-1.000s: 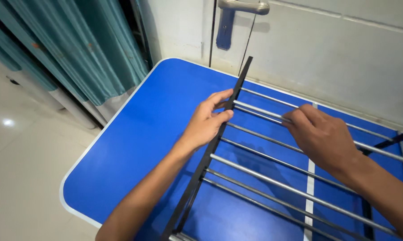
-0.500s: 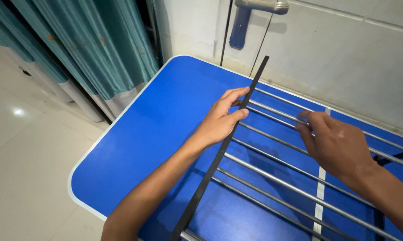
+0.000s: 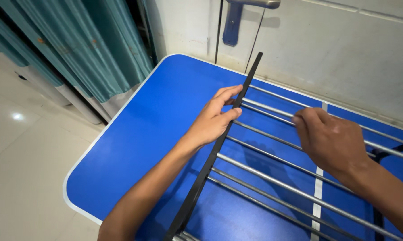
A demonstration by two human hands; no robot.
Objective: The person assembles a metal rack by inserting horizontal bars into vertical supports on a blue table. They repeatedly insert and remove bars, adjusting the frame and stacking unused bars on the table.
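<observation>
Change: since half a second ago I see both hands at the same bars; the view sits slightly closer.
Rack: metal drying rack (image 3: pixel 273 178), centre to lower right of frame, lying over the blue table.
Left hand (image 3: pixel 212 118): fingers pinch the black side bar (image 3: pixel 219 147), a narrow hold at centre frame.
Right hand (image 3: pixel 331 140): fingers curled down onto a silver rod (image 3: pixel 273 109), right of centre; I cannot tell whether they clasp it.
Table: blue table (image 3: pixel 152 134), white edge.
Surroundings: teal curtain (image 3: pixel 85 44), upper left; white wall (image 3: pixel 344 49), upper right.
</observation>
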